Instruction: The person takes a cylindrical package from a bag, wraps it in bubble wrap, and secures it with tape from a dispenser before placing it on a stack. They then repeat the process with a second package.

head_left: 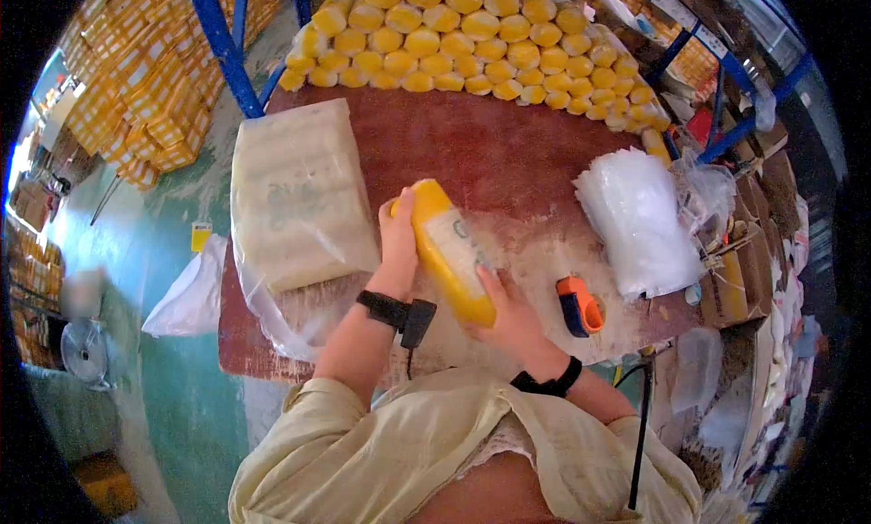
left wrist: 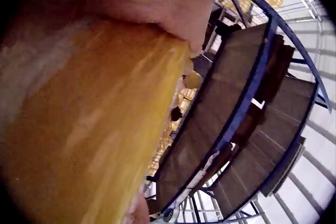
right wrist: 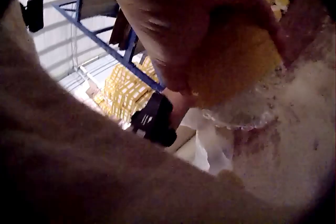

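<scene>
In the head view, a long yellow packet (head_left: 432,245) with a pale label and green print is held at a slant over the table. My left hand (head_left: 399,241) grips its upper end from the left side. Around the lower end, my right hand (head_left: 513,317) holds it from the right. The yellow wrap (left wrist: 100,119) fills much of the left wrist view, the left hand (left wrist: 163,3) bent along its top. In the right wrist view, the packet's end (right wrist: 236,66) shows under the right hand (right wrist: 173,29), with clear plastic (right wrist: 247,111) below it.
On the red-brown table (head_left: 472,143), a large clear bag of pale rolls (head_left: 304,193) lies left. An orange and dark blue tape dispenser (head_left: 581,306) and a stack of clear plastic bags (head_left: 640,225) lie right. Many yellow packets (head_left: 472,48) are piled at the back, near blue posts (head_left: 227,52).
</scene>
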{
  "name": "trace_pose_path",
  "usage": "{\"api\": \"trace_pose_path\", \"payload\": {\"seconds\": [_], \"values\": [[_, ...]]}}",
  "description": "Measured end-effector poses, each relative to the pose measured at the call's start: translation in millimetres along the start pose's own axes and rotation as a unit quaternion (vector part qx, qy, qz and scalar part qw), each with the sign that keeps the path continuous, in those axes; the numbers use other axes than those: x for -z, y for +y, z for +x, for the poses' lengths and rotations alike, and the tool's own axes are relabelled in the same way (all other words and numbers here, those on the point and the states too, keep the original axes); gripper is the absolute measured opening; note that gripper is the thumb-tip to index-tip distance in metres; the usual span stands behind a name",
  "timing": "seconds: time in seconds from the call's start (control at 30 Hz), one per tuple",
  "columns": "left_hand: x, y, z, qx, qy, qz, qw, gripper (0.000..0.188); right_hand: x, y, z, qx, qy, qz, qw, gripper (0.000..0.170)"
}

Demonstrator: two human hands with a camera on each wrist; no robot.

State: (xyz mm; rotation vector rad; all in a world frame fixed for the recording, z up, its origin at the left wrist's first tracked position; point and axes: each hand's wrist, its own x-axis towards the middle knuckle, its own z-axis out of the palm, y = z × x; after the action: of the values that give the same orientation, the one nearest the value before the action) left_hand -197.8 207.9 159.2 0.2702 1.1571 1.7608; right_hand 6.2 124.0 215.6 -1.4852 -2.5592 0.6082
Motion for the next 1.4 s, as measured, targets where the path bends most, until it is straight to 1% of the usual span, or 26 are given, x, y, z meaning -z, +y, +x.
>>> {"api": "trace_pose_path", "payload": {"seconds": [0.07,0.1,0.17,0.23,0.33,0.37,0.4,0.47,0.57,0.6,0.63,0.7,0.77,0.8,0.87,0.9,0.97,1.03,1.07,1.13,1.23,1.27,1.3,1.33,1.37,1.4], "values": [[7,-8,3,0.02,-0.012,-0.054,0.998,0.046,0,-6,1,-0.009,-0.007,-0.011,1.0,0.095],[12,-1,1,0.044,-0.118,-0.077,0.989,0.045,-2,-2,0,0.013,0.014,0.011,1.0,0.096],[9,-2,-2,0.039,-0.069,-0.091,0.993,0.044,-10,13,-1,0.057,0.051,0.059,0.995,0.098],[8,0,-7,0.04,-0.031,-0.091,0.995,0.041,-12,17,0,0.021,0.038,0.13,0.99,0.099],[-1,-3,-6,0.001,0.004,0.04,0.999,0.039,-19,21,3,-0.001,-0.005,0.224,0.975,0.095],[-1,-2,-8,0.023,-0.013,0.009,1.0,0.04,-19,23,6,0.0,-0.023,0.25,0.968,0.093],[6,-4,-12,-0.012,-0.072,0.055,0.996,0.05,-18,24,7,-0.015,-0.019,0.359,0.933,0.088],[15,4,-16,-0.09,-0.174,0.03,0.98,0.061,-18,27,6,-0.047,-0.013,0.563,0.825,0.079],[31,32,-30,-0.09,-0.312,0.064,0.944,0.065,4,25,27,-0.037,-0.001,0.8,0.599,0.063],[42,28,-26,-0.243,-0.366,0.224,0.87,0.063,13,22,39,-0.033,0.029,0.793,0.608,0.06],[52,26,-38,-0.093,-0.415,0.231,0.875,0.061,25,18,55,-0.028,0.06,0.784,0.617,0.057],[81,7,-62,-0.117,-0.532,0.275,0.793,0.057,48,13,86,-0.018,0.114,0.784,0.61,0.051],[106,-4,-97,-0.006,-0.566,0.281,0.775,0.054,79,8,122,-0.022,0.138,0.816,0.561,0.048],[121,-23,-100,-0.045,-0.573,0.323,0.752,0.055,98,7,141,-0.033,0.139,0.838,0.527,0.047],[139,-58,-82,-0.13,-0.547,0.417,0.714,0.056,137,10,180,-0.004,0.11,0.824,0.556,0.047],[145,-68,-74,-0.169,-0.512,0.469,0.7,0.057,157,9,200,-0.016,0.127,0.796,0.592,0.048],[148,-73,-56,-0.242,-0.358,0.579,0.692,0.061,194,12,239,-0.037,0.15,0.733,0.662,0.05],[149,-71,-38,-0.3,-0.372,0.635,0.608,0.063,225,13,278,-0.051,0.161,0.665,0.728,0.05],[146,-72,-29,-0.329,-0.375,0.658,0.564,0.064,238,11,298,-0.051,0.182,0.647,0.738,0.049],[148,-82,-25,-0.308,-0.393,0.628,0.597,0.065,257,4,333,-0.058,0.224,0.616,0.753,0.047],[148,-79,-21,-0.276,-0.378,0.639,0.61,0.064,273,-2,390,-0.052,0.287,0.564,0.772,0.045],[151,-85,-16,-0.282,-0.382,0.615,0.629,0.064,277,0,408,-0.046,0.309,0.543,0.779,0.045],[155,-95,-13,-0.29,-0.384,0.59,0.649,0.063,281,2,427,-0.007,0.283,0.567,0.774,0.043],[160,-111,-16,-0.29,-0.371,0.572,0.672,0.061,289,7,447,-0.034,0.301,0.549,0.779,0.042],[163,-126,-20,-0.291,-0.357,0.552,0.694,0.059,308,55,484,0.038,0.327,0.398,0.856,0.043],[167,-142,-23,-0.293,-0.344,0.532,0.716,0.057,310,70,509,0.053,0.313,0.389,0.865,0.045]]}}
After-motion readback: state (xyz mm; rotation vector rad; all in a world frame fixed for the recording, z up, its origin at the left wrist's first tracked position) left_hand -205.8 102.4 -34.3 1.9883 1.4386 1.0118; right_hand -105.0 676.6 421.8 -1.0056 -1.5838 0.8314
